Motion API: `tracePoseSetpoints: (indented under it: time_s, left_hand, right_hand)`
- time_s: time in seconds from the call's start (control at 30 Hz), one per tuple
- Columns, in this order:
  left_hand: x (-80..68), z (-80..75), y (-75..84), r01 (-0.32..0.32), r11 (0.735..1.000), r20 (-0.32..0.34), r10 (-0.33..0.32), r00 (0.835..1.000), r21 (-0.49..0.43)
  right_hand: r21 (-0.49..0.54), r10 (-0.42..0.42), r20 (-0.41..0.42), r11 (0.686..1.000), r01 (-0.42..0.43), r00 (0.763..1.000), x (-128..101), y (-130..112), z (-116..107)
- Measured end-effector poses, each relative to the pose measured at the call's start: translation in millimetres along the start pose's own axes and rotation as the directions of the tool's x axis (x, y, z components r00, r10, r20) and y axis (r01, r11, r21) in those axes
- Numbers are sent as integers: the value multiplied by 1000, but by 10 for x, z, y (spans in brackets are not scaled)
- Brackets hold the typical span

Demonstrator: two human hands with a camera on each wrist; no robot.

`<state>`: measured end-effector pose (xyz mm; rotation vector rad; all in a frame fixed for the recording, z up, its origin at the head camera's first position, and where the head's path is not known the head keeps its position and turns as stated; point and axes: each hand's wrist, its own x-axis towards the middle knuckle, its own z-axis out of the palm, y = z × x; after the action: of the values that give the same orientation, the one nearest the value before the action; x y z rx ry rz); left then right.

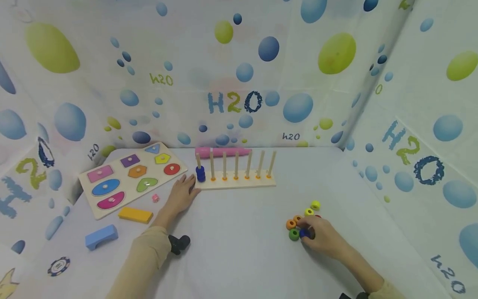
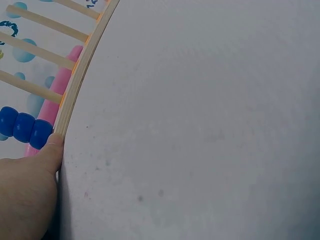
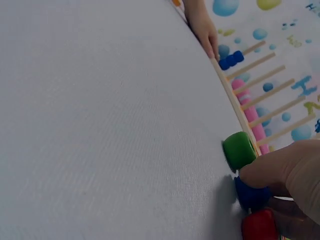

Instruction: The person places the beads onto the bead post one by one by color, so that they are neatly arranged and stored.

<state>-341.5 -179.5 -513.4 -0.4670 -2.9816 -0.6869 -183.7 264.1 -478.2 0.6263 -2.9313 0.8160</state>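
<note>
A wooden peg rack [image 1: 239, 182] with several upright pegs stands mid-table; blue beads [image 1: 200, 173] are stacked on its leftmost peg. My left hand [image 1: 183, 193] lies flat on the table, fingers straight. Its fingertip [image 2: 54, 145] touches the left end of the rack base [image 2: 82, 75] beside the blue beads [image 2: 22, 127]. My right hand [image 1: 321, 237] sits at a cluster of loose beads at the front right. Its fingers [image 3: 285, 170] curl over a blue bead [image 3: 251, 195], between a green bead [image 3: 239, 150] and a red bead [image 3: 259, 225]. Orange beads [image 1: 291, 224] and yellow beads [image 1: 315, 204] lie just beyond.
A shape puzzle board [image 1: 112, 185] lies at the left, with a yellow block [image 1: 135, 214], a blue arch block [image 1: 101, 236], a small pink cube [image 1: 155, 198] and a striped chip [image 1: 58, 266] near it. A pink cylinder [image 1: 224, 151] lies behind the rack. Printed cloth walls enclose the table.
</note>
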Motion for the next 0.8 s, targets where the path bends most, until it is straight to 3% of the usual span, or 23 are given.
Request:
tracePoseSetpoints:
  time_s: [0.3,0.53,0.67,0.8]
  left_hand:
    - [-23,-3,-42,2,1000,6,-2,1000,0]
    - [-41,57,-49,4,1000,4,-4,1000,-1]
    - [-40,54,-26,5,1000,0,-5,1000,2]
    - [-30,38,-4,6,1000,-3,-6,1000,5]
  right_hand:
    - [35,-36,-130,999,41,991,233,-38,-50]
    - [122,-98,-171,985,120,980,686,-178,-49]
    - [121,-180,-212,971,208,961,1019,-367,-69]
    - [130,-271,-275,940,315,922,1363,-607,-102]
